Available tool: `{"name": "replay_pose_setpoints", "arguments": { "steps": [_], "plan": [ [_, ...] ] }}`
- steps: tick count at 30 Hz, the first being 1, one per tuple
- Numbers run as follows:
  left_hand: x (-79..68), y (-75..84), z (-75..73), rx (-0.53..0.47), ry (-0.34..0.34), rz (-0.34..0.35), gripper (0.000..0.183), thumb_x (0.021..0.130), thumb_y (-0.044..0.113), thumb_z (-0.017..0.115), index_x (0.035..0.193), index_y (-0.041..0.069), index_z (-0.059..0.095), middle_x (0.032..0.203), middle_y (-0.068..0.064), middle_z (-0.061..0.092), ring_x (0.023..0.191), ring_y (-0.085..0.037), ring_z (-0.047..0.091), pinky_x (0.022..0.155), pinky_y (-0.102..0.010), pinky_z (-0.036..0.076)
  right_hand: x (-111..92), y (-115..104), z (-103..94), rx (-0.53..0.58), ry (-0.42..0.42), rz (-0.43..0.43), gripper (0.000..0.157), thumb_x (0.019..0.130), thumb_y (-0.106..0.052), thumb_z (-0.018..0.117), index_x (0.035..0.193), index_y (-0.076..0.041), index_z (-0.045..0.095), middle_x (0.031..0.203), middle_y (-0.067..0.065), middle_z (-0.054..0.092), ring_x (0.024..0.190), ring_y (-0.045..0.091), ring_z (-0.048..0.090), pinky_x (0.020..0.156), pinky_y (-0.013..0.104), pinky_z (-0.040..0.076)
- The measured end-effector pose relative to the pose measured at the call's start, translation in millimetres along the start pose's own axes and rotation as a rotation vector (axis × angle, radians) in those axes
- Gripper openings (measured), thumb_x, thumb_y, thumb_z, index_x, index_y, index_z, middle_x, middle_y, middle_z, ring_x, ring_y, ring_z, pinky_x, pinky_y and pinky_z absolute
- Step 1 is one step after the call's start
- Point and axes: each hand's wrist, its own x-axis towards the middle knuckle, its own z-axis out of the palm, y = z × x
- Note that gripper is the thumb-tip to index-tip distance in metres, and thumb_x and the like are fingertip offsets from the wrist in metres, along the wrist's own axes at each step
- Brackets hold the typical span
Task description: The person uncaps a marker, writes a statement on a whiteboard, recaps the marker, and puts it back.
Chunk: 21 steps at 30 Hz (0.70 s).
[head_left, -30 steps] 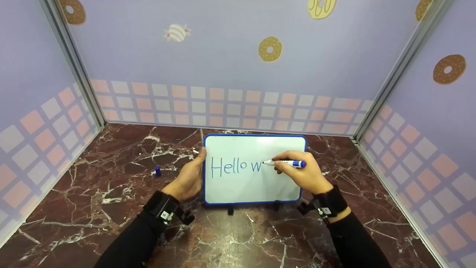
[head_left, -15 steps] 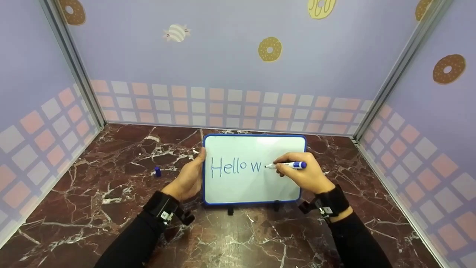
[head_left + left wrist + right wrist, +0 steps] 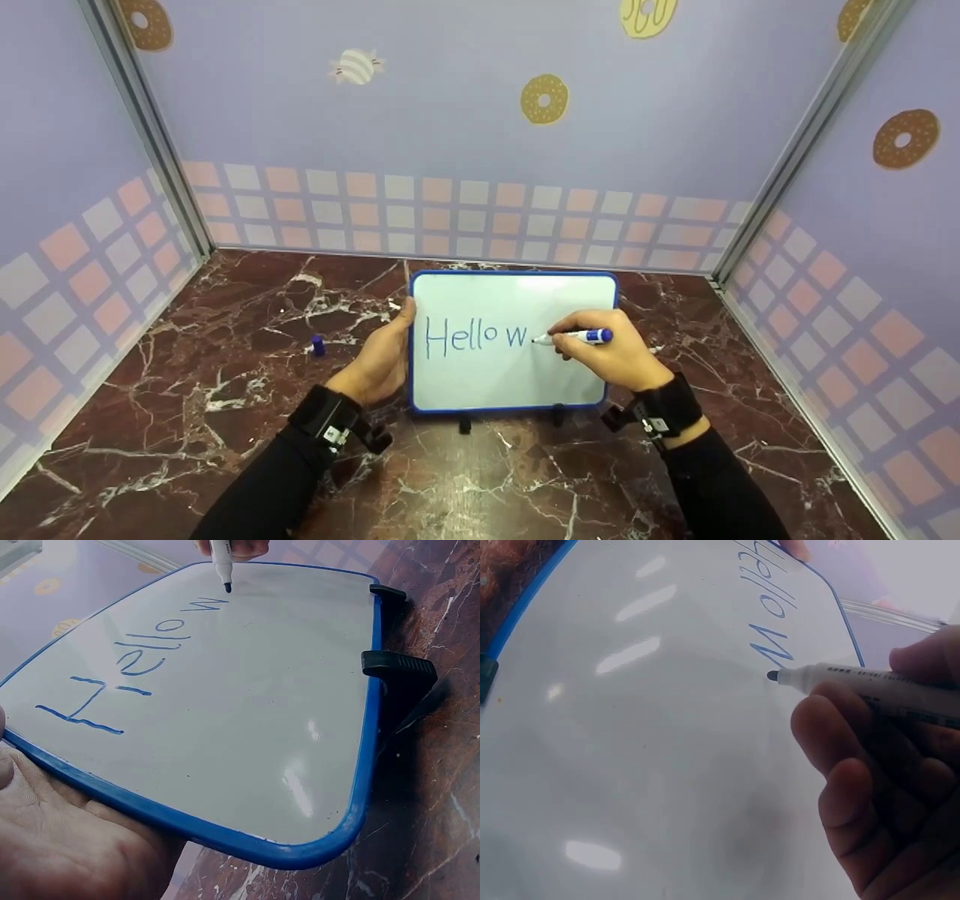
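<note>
A whiteboard point(image 3: 480, 382) with a blue frame stands tilted on the table, bearing the blue handwriting "Hello w" point(image 3: 127, 664). My left hand point(image 3: 379, 364) grips its left edge, thumb at the front and the other fingers behind, partly hidden by the board. My right hand point(image 3: 611, 349) pinches a white marker point(image 3: 885, 690) with a blue end between thumb and fingers. The marker's dark tip is right at the board's surface, just to the right of the "w". In the right wrist view the lower fingers curl beneath the barrel.
A blue marker cap point(image 3: 318, 346) stands on the dark marbled table point(image 3: 247, 405), left of my left hand. Black feet point(image 3: 397, 671) support the board's lower edge. Lilac walls point(image 3: 465, 112) with doughnut and tile patterns enclose the table at the back and both sides.
The marker tip shifts slightly right from the end of the "w", then a little downward, with my right hand following. My left hand and the whiteboard stay where they were.
</note>
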Motion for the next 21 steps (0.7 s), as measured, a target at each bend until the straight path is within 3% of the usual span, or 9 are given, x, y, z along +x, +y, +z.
{"name": "replay_pose_setpoints", "arguments": {
  "steps": [12,21],
  "plan": [
    [0.7,-0.1,0.2,0.006,0.011,-0.004,0.076,0.116,0.068,0.033,0.170,0.015,0.040,0.143,-0.011,0.069,0.130,-0.031,0.065,0.105,-0.051,0.055,0.1,-1.8,1.0,0.016,-0.008,0.010,0.009,0.104,-0.002,0.079,0.110,-0.001,0.085,0.090,0.003,0.082,0.074,0.021,0.077,0.069,0.026,0.063],
    [1.1,-0.6,0.4,-0.001,0.017,0.001,0.076,0.115,0.068,0.035,0.168,0.014,0.042,0.142,-0.010,0.070,0.129,-0.030,0.065,0.104,-0.049,0.056,0.3,-0.3,1.1,0.023,0.010,-0.023,0.011,0.104,-0.001,0.078,0.114,0.001,0.084,0.099,0.011,0.083,0.079,0.026,0.080,0.074,0.026,0.064]
  ]
}}
